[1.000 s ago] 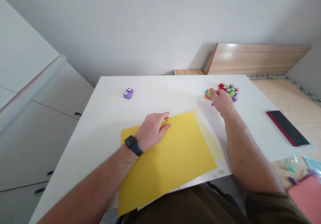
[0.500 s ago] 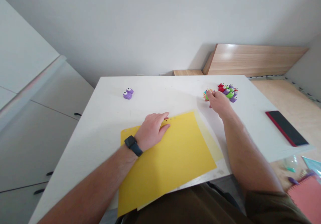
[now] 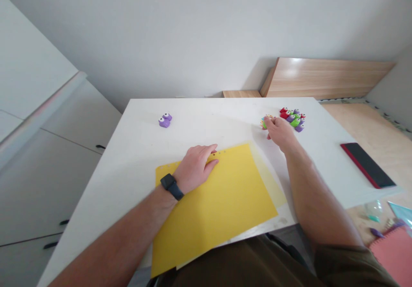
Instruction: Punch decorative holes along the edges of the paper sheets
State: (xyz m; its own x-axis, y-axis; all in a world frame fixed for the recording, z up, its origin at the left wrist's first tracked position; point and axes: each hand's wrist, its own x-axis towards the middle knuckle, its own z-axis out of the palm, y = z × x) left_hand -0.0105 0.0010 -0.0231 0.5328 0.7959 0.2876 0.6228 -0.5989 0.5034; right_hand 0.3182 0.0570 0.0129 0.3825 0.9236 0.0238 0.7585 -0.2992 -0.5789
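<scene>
On the yellow sheet (image 3: 225,201), near its far edge, note the left hand (image 3: 195,167) — lying loosely, thumb and fingers apart, gripping nothing. With uneven pressure, possible skidding over the pale sheet (image 3: 269,173) beneath. Beyond the far right corner of the yellow sheet, note the right hand (image 3: 281,132), fingers bent over small colourful pieces (image 3: 263,124); cannot tell whether pinching any. From a dragged fingertip, possible scattering of pieces; from a bumped knuckle — possible disturbance of the eyed toys (image 3: 294,121), clustered farther right of that corner.
</scene>
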